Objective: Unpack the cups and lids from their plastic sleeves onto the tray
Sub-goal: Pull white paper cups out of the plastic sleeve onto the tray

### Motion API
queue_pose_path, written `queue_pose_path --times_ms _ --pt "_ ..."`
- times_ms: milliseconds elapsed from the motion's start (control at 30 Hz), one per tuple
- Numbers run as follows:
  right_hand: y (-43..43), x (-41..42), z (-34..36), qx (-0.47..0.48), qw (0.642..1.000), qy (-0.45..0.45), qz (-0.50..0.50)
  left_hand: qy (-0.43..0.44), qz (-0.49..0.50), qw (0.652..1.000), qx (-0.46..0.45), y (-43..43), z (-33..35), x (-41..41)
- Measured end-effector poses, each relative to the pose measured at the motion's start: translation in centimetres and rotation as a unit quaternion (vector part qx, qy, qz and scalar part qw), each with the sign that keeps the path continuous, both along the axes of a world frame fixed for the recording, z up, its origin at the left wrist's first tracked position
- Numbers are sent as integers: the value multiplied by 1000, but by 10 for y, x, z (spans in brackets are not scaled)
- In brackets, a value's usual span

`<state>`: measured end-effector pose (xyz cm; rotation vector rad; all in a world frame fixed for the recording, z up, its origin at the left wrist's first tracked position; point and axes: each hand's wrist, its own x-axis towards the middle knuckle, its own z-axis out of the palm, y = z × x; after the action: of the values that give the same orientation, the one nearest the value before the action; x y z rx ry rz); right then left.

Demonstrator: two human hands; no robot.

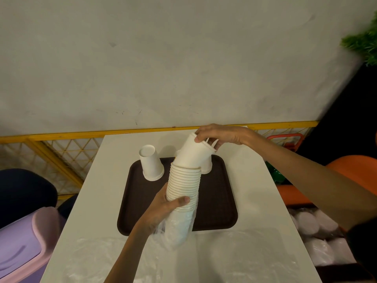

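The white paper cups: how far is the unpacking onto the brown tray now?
Done: two white paper cups stand upside down on the dark brown plastic tray. In hand: the left hand grips the nested cup stack, its lower end in the clear plastic sleeve; the right hand grips the tilted top cup. Left: most of the stack, and wrapped white round pieces right of the white table, probably lids.
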<state>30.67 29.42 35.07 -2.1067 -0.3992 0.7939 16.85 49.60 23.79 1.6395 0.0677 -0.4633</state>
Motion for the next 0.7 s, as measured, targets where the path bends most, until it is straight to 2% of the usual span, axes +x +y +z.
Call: queue_pose_path --times_ms 133,433,500,567,633,700 --pt "-17 6 -6 74 995 56 -40 5 45 999 -20 2 -6 0" --pt "-27 5 -36 93 983 156 -9 -24 95 995 1 -6 -3 18" --pt "-28 10 -43 134 976 159 -63 -39 111 993 8 -10 -3 23" --pt "-29 20 -54 189 958 141 -166 -48 134 990 8 -13 -5 27" --pt "-28 30 -70 213 933 89 -276 -57 154 986 17 -15 -9 30" --pt "-24 38 -87 189 919 14 -346 -68 175 982 31 -15 -15 33"
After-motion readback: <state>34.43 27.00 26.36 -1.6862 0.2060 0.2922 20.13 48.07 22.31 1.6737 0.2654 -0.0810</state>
